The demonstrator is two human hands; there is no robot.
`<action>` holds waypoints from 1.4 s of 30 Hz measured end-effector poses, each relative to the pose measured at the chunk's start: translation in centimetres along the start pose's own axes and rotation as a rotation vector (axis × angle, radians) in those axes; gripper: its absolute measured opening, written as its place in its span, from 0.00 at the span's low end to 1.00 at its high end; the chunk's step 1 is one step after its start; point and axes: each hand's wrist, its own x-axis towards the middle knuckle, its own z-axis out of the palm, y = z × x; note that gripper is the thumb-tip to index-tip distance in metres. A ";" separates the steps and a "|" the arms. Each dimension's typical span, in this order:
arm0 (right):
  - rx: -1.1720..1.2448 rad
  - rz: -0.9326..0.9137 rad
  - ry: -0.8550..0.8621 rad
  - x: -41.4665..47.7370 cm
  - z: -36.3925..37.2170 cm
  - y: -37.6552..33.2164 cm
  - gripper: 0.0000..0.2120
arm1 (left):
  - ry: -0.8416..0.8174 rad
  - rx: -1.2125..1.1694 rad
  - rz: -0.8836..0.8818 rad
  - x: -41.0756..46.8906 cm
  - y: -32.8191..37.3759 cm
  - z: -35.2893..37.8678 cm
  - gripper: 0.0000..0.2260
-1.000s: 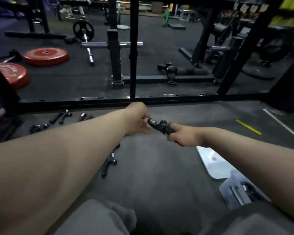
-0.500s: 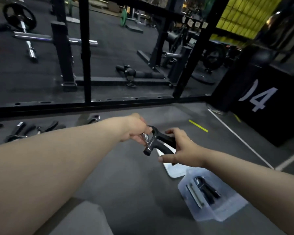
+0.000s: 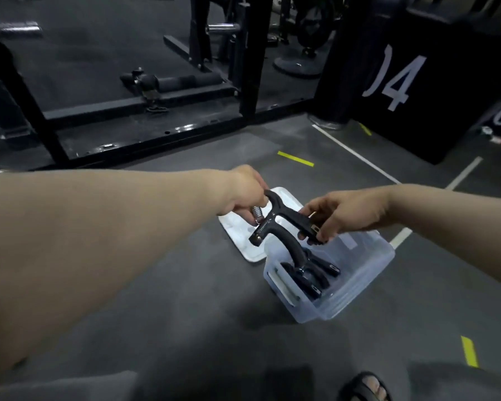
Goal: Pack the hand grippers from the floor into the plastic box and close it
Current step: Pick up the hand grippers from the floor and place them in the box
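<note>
Head view: our left hand [image 3: 243, 195] curls its fingers round the spring end of a black hand gripper [image 3: 284, 219], held in the air above a clear lid [image 3: 237, 235] that lies flat on the grey floor. Our right hand [image 3: 347, 212] pinches the end of the upper handle. The lower handle dips into the open plastic box [image 3: 359, 285], just beside the lid, where other hand grippers [image 3: 310, 273] lie. Further right stands a black block marked 04 [image 3: 417, 82].
</note>
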 end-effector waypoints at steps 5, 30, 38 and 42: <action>-0.284 0.099 0.133 1.3 -0.5 3.8 0.16 | -0.038 0.171 0.024 3.3 0.0 5.1 0.11; -0.393 0.288 0.095 15.0 4.1 22.1 0.25 | -0.424 1.226 0.347 19.5 -7.5 20.6 0.09; -0.547 0.395 0.025 16.1 5.2 22.4 0.19 | -0.472 1.336 0.250 19.8 -8.6 22.0 0.12; -0.631 0.380 0.010 16.0 4.8 21.9 0.16 | -0.490 1.340 0.256 20.1 -9.9 22.1 0.09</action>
